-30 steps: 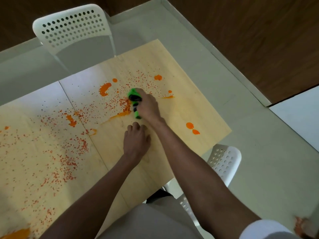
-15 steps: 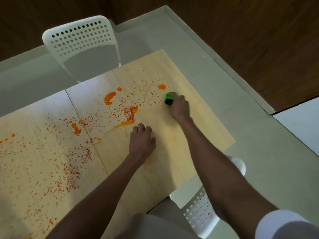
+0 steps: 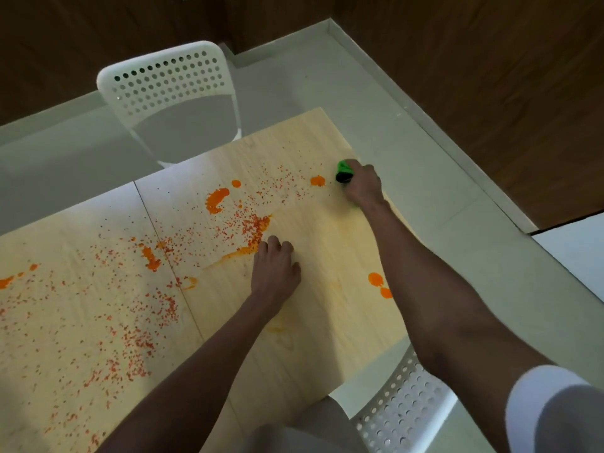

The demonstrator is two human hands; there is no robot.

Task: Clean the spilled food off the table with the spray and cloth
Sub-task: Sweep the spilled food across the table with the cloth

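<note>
- The right hand [image 3: 362, 186] is stretched out to the far right part of the table [image 3: 327, 322], close to its far corner, fingers curled down around a bunched green cloth [image 3: 343, 170] and pressing it onto the wood.
- Only the front end of the cloth pokes out past the knuckles; a dark patch shows on it, though I can't tell what that is.
- Just to the left of the cloth sits a small orange blob [image 3: 317, 181], near it but not touching.
- The left hand [image 3: 274, 269] is planted on the table nearer the middle, fingers bent with the tips pressing on the wood, holding nothing. Its fingertips sit right at the edge of an orange smear [image 3: 242, 251].
- Spilled food [image 3: 130, 322] covers most of the left half of the table as fine orange-red specks, with thicker blobs [image 3: 215, 201] farther back.
- Two more orange spots [image 3: 377, 282] lie beside the right forearm, near the table's right edge.
- A white perforated chair [image 3: 170, 86] stands at the far side; another white chair [image 3: 402, 410] shows at the near corner.
</note>
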